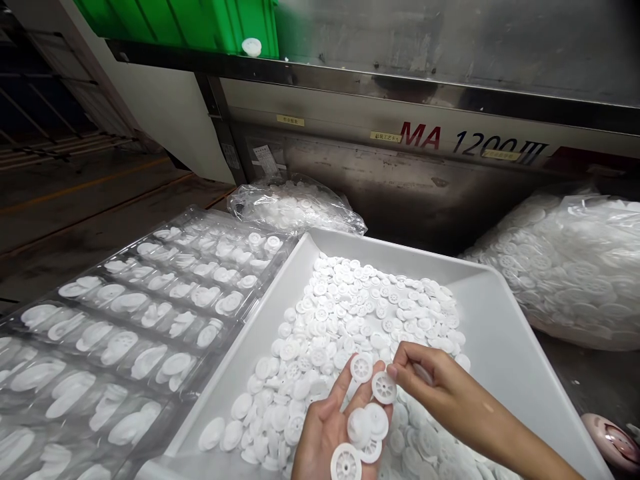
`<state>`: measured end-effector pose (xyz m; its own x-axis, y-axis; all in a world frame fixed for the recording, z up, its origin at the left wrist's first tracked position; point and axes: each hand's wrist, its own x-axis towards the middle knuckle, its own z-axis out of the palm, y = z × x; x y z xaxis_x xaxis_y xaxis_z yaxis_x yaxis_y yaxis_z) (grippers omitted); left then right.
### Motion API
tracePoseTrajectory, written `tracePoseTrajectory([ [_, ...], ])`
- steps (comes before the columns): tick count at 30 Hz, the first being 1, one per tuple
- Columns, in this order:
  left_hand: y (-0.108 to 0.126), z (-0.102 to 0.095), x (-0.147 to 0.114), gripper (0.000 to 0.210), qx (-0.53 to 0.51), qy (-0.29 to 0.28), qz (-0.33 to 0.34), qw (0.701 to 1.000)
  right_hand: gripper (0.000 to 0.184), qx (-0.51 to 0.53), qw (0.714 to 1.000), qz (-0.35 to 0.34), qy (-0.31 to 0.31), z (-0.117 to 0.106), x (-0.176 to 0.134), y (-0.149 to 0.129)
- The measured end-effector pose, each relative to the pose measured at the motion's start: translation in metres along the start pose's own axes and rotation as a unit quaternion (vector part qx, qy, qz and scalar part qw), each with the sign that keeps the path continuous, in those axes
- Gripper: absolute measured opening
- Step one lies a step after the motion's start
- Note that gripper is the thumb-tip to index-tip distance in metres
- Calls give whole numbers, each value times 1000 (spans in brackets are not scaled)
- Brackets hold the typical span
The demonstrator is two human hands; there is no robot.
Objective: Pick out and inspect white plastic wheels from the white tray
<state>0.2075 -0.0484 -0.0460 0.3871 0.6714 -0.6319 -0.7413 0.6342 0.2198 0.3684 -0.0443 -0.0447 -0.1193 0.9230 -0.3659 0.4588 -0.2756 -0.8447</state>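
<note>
My left hand [320,430] is palm up over a grey-white bin [505,347]. Several small white plastic wheels with spokes lie on its palm and fingers, among them one wheel [346,462] near the heel of the hand and another [361,367] by the fingertips. With thumb and forefinger, my right hand [433,377] pinches the edge of a spoked wheel [384,387] just above the left fingers. Beneath both hands, the bin holds a broad heap of the same white wheels [345,303].
Left of the bin, a clear plastic tray [200,363] has white wheels in its compartments. Clear bags of wheels rest behind [300,207] and at right [565,267]. A metal ledge [380,83] crosses above, with a green crate [190,27] and a loose white piece [251,47].
</note>
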Motion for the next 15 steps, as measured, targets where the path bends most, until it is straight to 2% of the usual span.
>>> tracePoseTrajectory([
  [5, -1, -5, 2, 52, -20, -15, -4, 1000, 35, -4, 1000, -10, 2, -8, -1, -3],
  [9, 0, -5, 2, 54, 3, 7, 7, 1000, 19, -59, 997, -39, -27, -12, -4, -5],
  [13, 2, -2, 1, 56, 38, -4, -5, 999, 25, -100, 992, -62, -48, -10, -2, -6],
  [15, 3, 2, 1, 56, 39, 12, -1, 999, 26, -107, 991, -70, -49, -9, 0, -6],
])
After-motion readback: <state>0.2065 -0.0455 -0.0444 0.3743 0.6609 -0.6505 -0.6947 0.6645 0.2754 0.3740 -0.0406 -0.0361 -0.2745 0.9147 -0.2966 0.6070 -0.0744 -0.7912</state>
